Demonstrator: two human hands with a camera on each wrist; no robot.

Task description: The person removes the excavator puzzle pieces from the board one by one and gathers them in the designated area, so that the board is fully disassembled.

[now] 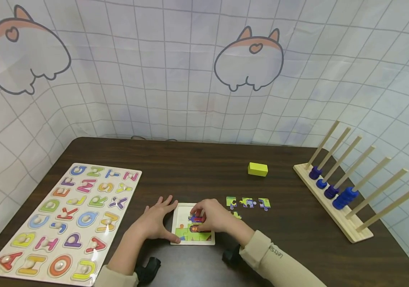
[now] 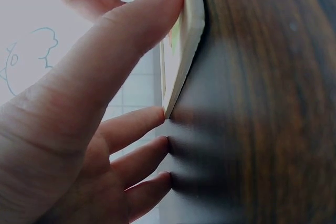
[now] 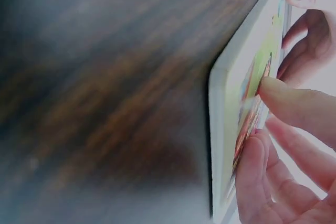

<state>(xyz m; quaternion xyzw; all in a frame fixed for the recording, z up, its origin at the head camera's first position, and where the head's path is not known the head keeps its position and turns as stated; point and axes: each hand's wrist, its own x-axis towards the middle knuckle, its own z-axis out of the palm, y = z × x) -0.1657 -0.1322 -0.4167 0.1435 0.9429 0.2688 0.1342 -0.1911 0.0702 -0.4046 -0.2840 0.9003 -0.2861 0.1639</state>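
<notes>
A small white-framed jigsaw tray [image 1: 174, 223] lies on the table between the two hands. Green pieces fill its lower part, with a red and purple vehicle picture above them. My left hand [image 1: 154, 222] lies spread at the tray's left side, thumb on the lower left corner and a fingertip at the frame's edge in the left wrist view. Over the tray, my right hand [image 1: 210, 215] pinches a puzzle piece [image 3: 244, 142] with red on it, low against the board. Fingers partly cover that piece. Several loose puzzle pieces [image 1: 248, 202] lie right of the tray.
A wooden alphabet board [image 1: 57, 223] with knobbed letters lies on the left. Behind the loose pieces sits a yellow block [image 1: 257, 169]. A wooden peg stand [image 1: 358, 236] with blue and purple rings is at the right. A patterned cloth [image 1: 190, 79] hangs behind the table.
</notes>
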